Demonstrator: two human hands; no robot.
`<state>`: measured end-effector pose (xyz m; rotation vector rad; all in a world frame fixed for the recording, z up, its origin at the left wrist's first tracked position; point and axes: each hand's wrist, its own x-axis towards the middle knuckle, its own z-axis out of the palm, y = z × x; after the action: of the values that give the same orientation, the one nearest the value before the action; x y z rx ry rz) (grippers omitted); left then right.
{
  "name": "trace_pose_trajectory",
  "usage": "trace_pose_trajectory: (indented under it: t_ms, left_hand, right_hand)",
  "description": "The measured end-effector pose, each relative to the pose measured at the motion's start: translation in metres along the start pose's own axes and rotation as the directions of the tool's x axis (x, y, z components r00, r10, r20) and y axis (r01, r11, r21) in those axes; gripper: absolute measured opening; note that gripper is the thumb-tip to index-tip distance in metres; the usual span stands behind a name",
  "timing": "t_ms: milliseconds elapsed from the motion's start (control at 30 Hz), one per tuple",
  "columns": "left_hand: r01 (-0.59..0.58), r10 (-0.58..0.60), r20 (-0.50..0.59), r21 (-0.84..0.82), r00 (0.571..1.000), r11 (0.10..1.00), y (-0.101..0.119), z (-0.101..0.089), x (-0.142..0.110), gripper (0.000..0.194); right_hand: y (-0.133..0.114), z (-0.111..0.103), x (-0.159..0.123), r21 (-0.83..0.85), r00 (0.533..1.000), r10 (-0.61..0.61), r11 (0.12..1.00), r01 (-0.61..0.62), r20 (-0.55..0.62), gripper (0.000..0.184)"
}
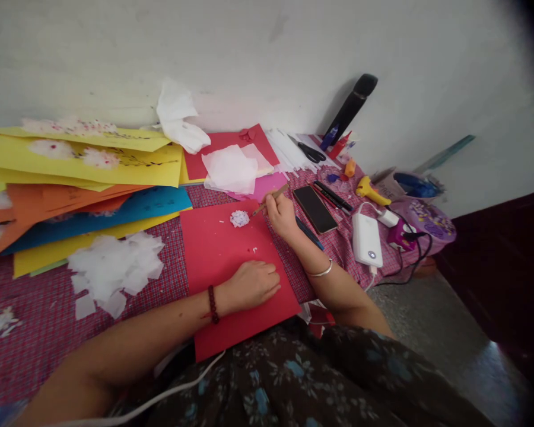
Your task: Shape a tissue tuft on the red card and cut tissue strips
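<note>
A sheet of red paper [231,267] lies in front of me on the checked cloth. Near its far edge sits a crumpled white paper flower [240,219] with purplish marks. My right hand [281,212] is closed around a slim brown pen [273,196], its tip low over the paper just right of the flower. My left hand [251,286] rests on the lower part of the sheet, fingers curled in and nothing visible in them. A few tiny scraps lie on the red surface between the hands and the flower.
To the left are white tissue pieces [118,264] and stacked coloured sheets [146,157] with paper flowers. A phone [315,209], black scissors [310,151], a white power bank [367,240] with cables and a yellow glue gun [372,191] lie right. A wall stands behind.
</note>
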<state>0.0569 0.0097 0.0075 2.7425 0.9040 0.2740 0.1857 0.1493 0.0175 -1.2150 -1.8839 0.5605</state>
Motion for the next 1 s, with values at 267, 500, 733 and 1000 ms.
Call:
trace_pose_trajectory:
  t_ms: [267, 500, 733, 1000]
  left_hand:
    - [-0.005, 0.005, -0.01, 0.003, 1.0, 1.0, -0.0007, 0.0023, 0.0001, 0.023]
    - [-0.004, 0.004, -0.015, 0.007, 1.0, 1.0, -0.0008, 0.0026, 0.0001, 0.022]
    - [-0.012, 0.012, -0.007, 0.01, 1.0, 1.0, -0.0009, 0.0029, 0.0001, 0.021]
    - [-0.005, 0.005, -0.006, 0.003, 1.0, 1.0, -0.0005, 0.0017, -0.0005, 0.021]
  right_hand:
    - [0.0043, 0.0048, 0.0016, 0.037, 1.0, 0.008, 0.999, -0.009, 0.027, 0.033]
    - [0.007, 0.0002, 0.0009, 0.04, 0.999, 0.034, 0.999, -0.034, -0.008, 0.033]
    - [0.0052, 0.0048, -0.001, 0.055, 0.998, 0.029, 0.998, -0.032, 0.049, 0.029]
    - [0.0031, 0.0005, -0.0025, 0.067, 1.0, -0.007, 0.998, 0.007, 0.006, 0.031]
